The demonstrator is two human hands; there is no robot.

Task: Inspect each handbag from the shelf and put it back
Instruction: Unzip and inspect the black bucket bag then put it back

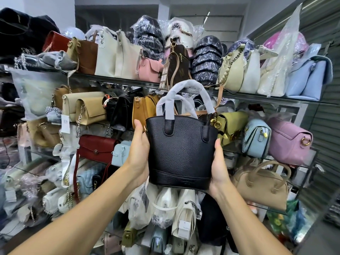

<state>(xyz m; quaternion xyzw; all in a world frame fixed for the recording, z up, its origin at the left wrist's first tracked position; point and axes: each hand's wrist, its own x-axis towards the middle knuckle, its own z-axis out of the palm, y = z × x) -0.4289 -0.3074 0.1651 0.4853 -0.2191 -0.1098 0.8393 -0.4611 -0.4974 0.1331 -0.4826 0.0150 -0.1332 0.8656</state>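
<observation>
I hold a black pebbled-leather bucket handbag [181, 153] upright in front of the shelves, at the middle of the view. Its two handles [185, 96] are wrapped in white foam. My left hand [138, 153] presses flat against the bag's left side, thumb up along its edge. On the lower right side my right hand [219, 168] cups the bag, and its fingers are hidden behind it. The glass shelf rack [117, 79] behind is packed with handbags.
Top shelf: brown, cream, pink, pale green and light blue [309, 78] bags, several in plastic. Middle shelf: beige, mustard, yellow-green, lilac [290, 142] bags. Lower down sit a dark red bag [97, 148] and a tan one [261, 183]. A grey shutter wall stands at right.
</observation>
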